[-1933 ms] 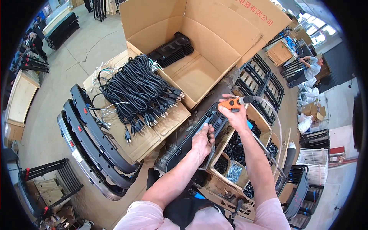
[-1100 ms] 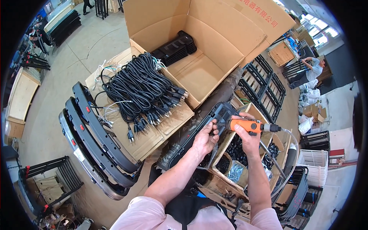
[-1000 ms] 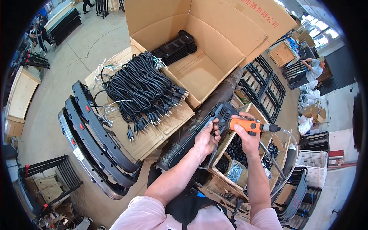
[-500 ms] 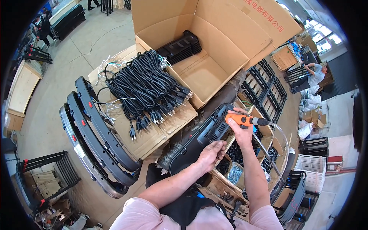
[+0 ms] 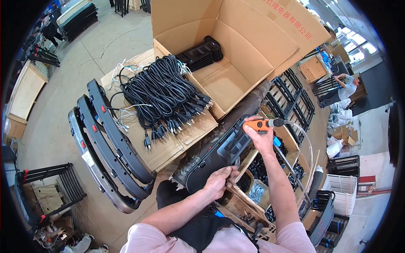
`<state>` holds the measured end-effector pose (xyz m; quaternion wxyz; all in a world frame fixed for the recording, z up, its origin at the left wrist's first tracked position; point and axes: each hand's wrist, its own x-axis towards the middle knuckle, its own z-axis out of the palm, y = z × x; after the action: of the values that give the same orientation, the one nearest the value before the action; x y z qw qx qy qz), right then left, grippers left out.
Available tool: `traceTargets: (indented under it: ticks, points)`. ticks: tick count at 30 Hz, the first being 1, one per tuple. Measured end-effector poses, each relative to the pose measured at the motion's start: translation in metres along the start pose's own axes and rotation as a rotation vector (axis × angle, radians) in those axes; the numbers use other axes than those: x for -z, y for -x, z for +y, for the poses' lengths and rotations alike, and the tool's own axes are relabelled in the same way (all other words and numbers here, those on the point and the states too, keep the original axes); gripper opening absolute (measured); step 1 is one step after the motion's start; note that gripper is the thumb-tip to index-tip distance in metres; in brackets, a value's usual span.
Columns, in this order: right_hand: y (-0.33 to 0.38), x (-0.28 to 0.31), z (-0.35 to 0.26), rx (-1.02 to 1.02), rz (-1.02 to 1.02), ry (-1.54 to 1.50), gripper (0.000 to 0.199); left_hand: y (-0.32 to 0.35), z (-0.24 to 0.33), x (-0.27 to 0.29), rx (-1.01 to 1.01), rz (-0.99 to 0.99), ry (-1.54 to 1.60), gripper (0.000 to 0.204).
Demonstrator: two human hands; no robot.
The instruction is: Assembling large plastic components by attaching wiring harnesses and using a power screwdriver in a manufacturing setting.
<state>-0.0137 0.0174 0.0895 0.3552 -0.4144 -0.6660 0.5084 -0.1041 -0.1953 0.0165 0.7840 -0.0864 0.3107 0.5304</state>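
Head view shows your right hand (image 5: pixel 260 139) gripping an orange power screwdriver (image 5: pixel 261 124) upright over the black casing (image 5: pixel 223 152), tip down to meet it squarely. Your left hand (image 5: pixel 219 182) pinches the casing's near edge, steadying it across the wooden parts tray (image 5: pixel 236 202); cables (image 5: pixel 162 95) lie well apart.

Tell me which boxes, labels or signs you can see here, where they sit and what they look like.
Big cardboard box: top centre, open, brown, red printing on one flap.
White label: on a curved black panel at left, small rectangle.
Small wooden crate: upper right, tan.
White slatted basket: lower right.
No screens or signs in view.
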Motion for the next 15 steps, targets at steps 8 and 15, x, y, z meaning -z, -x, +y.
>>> traceTargets:
  ticks: [8, 15]
  points:
    - [0.044, -0.008, -0.034, 0.094, 0.064, -0.022, 0.049, 0.006, 0.002, 0.021, -0.038, 0.085, 0.185, 0.026]
    - [0.153, -0.019, -0.063, -0.052, -0.018, -0.149, 0.053, 0.003, 0.01, 0.026, -0.091, 0.045, 0.473, 0.026]
